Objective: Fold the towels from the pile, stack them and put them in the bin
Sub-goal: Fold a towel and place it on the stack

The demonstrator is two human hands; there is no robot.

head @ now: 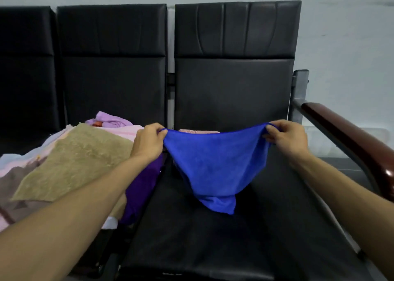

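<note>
A blue towel [215, 165] hangs in the air over the right black seat [191, 238], sagging in the middle with its lower end touching the seat. My left hand [149, 142] pinches its upper left corner and my right hand [287, 137] pinches its upper right corner. Behind the blue towel lies a folded pink towel [198, 131], mostly hidden. The towel pile [70, 161] covers the seat on the left: a tan towel on top, with pink, lilac and purple ones beneath and around it. No bin is in view.
Black padded seat backs [232, 67] stand against a pale wall. A dark red wooden armrest [349, 140] on a metal frame runs along the right side of the seat. A purple towel [142, 187] hangs over the gap between the seats.
</note>
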